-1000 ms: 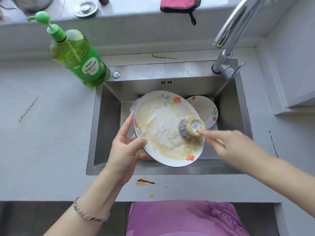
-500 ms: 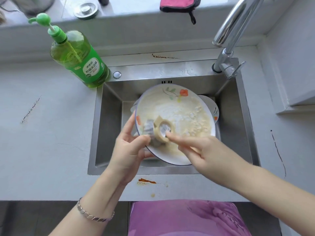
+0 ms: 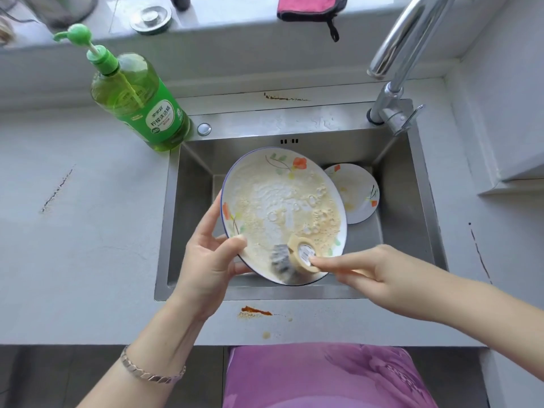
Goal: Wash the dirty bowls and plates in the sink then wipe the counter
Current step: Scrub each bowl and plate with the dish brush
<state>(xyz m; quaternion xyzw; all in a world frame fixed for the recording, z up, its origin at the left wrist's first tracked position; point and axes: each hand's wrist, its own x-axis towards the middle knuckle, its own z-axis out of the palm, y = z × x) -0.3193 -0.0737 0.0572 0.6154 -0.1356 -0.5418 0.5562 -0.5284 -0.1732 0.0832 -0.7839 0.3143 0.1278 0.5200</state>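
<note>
A white flowered plate (image 3: pixel 276 201), covered in yellowish foam, is tilted above the steel sink (image 3: pixel 412 219). My left hand (image 3: pixel 210 260) grips its lower left rim, thumb on the inside. My right hand (image 3: pixel 374 269) holds a scrubber (image 3: pixel 294 259) with a beige handle and a grey steel-wool head, pressed on the plate's lower part. A second flowered plate (image 3: pixel 357 195) lies in the sink behind, at the right, partly hidden by the first.
A green dish-soap pump bottle (image 3: pixel 138 98) stands at the sink's back left corner. The tap (image 3: pixel 394 63) rises at the back right. A pink cloth (image 3: pixel 309 5) and a metal sink plug (image 3: pixel 151 19) lie on the sill. Orange stains (image 3: pixel 254 312) mark the counter's front edge.
The scrubber swept from the plate's right side to its left, then down to the lower edge. The plate tilted a little in my left hand.
</note>
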